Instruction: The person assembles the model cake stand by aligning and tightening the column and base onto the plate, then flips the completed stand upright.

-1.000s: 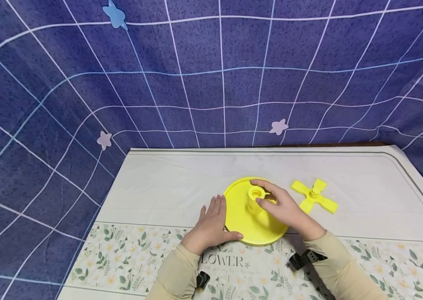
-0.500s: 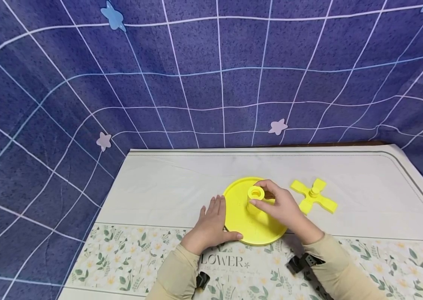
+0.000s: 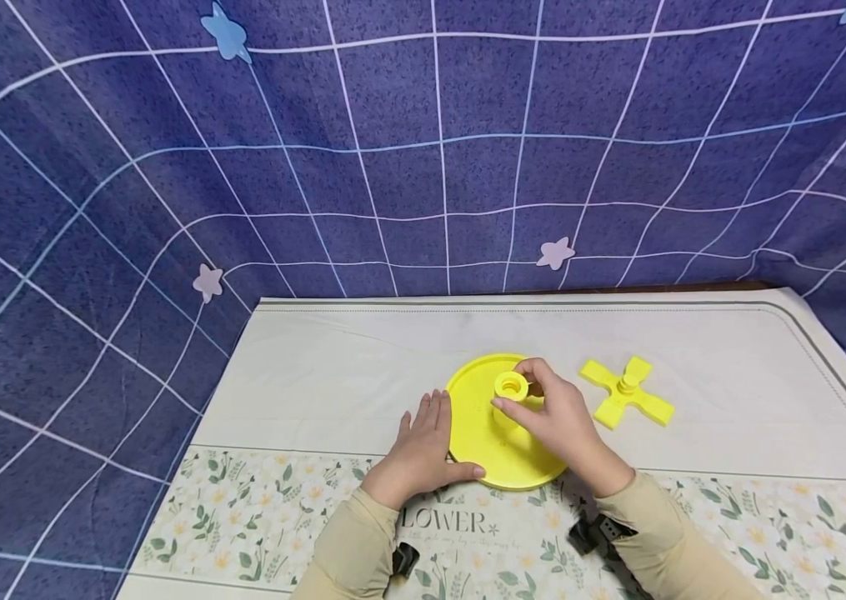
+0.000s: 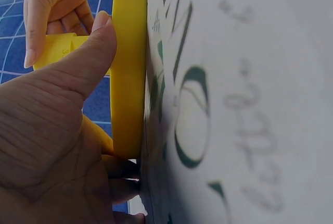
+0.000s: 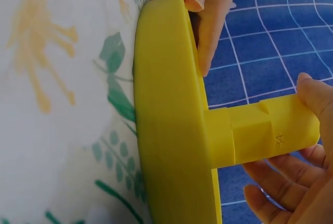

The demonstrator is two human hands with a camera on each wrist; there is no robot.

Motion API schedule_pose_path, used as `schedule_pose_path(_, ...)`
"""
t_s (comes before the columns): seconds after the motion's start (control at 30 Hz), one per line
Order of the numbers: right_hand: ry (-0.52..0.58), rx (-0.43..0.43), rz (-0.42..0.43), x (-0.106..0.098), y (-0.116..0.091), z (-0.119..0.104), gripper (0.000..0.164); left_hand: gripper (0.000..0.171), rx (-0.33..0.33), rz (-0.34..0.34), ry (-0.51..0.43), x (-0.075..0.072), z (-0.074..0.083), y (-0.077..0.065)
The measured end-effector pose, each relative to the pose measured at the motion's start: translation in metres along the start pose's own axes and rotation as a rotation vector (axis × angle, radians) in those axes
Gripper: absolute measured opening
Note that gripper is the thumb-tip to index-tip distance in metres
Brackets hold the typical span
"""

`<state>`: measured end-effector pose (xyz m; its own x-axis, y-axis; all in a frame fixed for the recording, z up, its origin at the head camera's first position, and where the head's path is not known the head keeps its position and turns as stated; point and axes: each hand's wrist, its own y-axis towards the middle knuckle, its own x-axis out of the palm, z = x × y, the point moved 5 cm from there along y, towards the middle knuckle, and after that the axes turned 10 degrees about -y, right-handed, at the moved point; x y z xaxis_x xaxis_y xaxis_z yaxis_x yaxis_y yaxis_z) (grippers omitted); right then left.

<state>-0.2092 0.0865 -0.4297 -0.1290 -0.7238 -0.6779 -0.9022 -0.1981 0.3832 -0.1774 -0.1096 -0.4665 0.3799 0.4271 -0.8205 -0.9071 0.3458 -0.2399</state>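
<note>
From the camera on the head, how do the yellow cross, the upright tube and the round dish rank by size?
Largest to smallest, as they look there:
1. round dish
2. yellow cross
3. upright tube, partly covered by the right hand

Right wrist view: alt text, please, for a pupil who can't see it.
The right hand grips a yellow post that stands on a yellow tray seen edge-on; the left hand rests against the tray. Blue gridded cloth hangs behind.
</note>
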Motion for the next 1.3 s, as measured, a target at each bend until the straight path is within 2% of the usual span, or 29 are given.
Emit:
schedule_pose_path(0.23,-0.044,-0.112,-0.051,0.002,-0.002,-0.004,0.058,0.12,-0.001,-0.001,-0.002,0.0,0.0,-0.001)
schedule_pose_path(0.47,0.232,-0.17,-0.207,-0.001,0.004,-0.002,0.046,0.119,0.001,-0.012,-0.018,0.0,0.001,-0.001)
schedule_pose_path(0.63,0.309,-0.167,-0.284,0.0,0.007,0.006,0.041,0.118,-0.002,-0.012,-0.026,0.0,0.0,-0.001)
schedule_pose_path(0.77,0.319,-0.15,-0.276,0.0,0.007,0.009,0.04,0.118,0.002,-0.008,-0.031,0.0,0.0,-0.001)
schedule_pose_path(1.07,0.262,-0.11,-0.222,-0.001,0.003,0.008,0.041,0.119,0.005,-0.004,-0.022,0.001,0.0,-0.001)
schedule_pose_path(1.3,0.151,-0.125,-0.149,-0.001,0.001,0.004,0.041,0.119,0.008,0.004,-0.015,0.0,0.001,0.0)
